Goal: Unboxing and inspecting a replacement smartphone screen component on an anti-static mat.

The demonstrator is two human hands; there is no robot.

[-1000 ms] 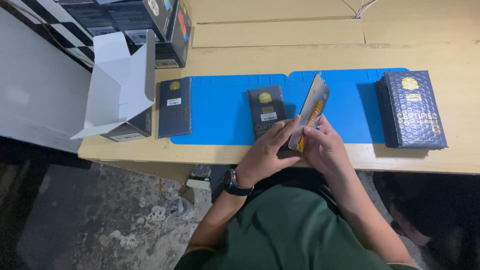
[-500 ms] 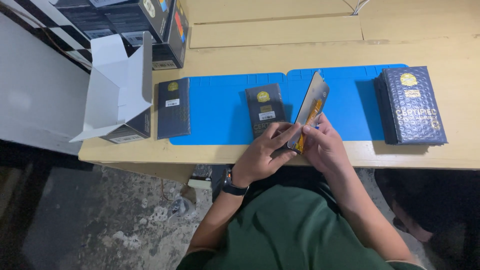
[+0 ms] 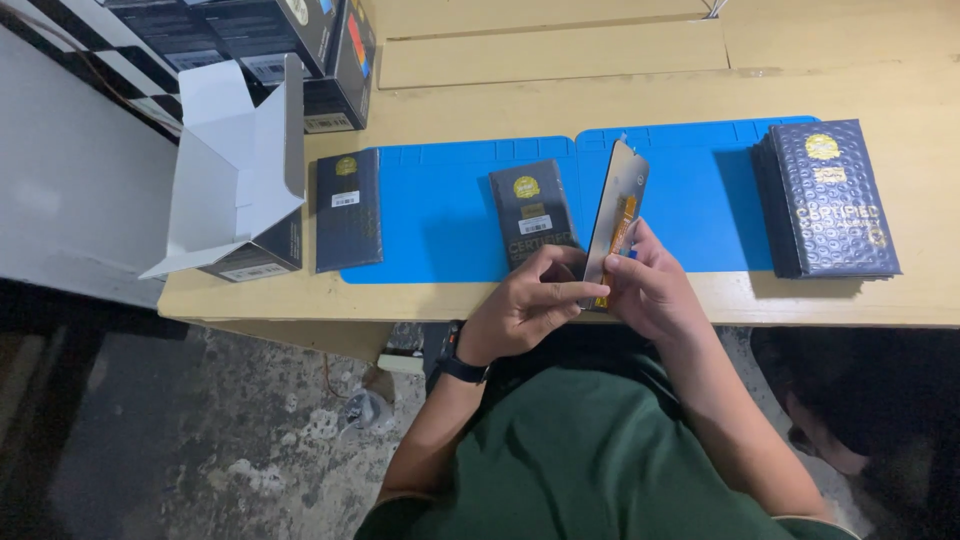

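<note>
Both my hands hold a thin phone screen panel (image 3: 618,215) with an orange flex cable on its back, tilted up over the front edge of the blue mat (image 3: 450,215). My left hand (image 3: 530,305) pinches its lower left edge. My right hand (image 3: 652,290) grips its lower right side from behind. A dark flat pouch with a gold seal (image 3: 530,212) lies on the mat just left of the panel.
A stack of dark bubble pouches (image 3: 825,198) sits at the mat's right end. Another dark pouch (image 3: 348,208) lies at the left end, beside an open white-lined box (image 3: 235,170). Dark cartons (image 3: 300,50) stand at the back left of the wooden table (image 3: 560,95).
The panel and both hands have stayed almost in place; my left fingers have shifted slightly along the panel's lower edge.
</note>
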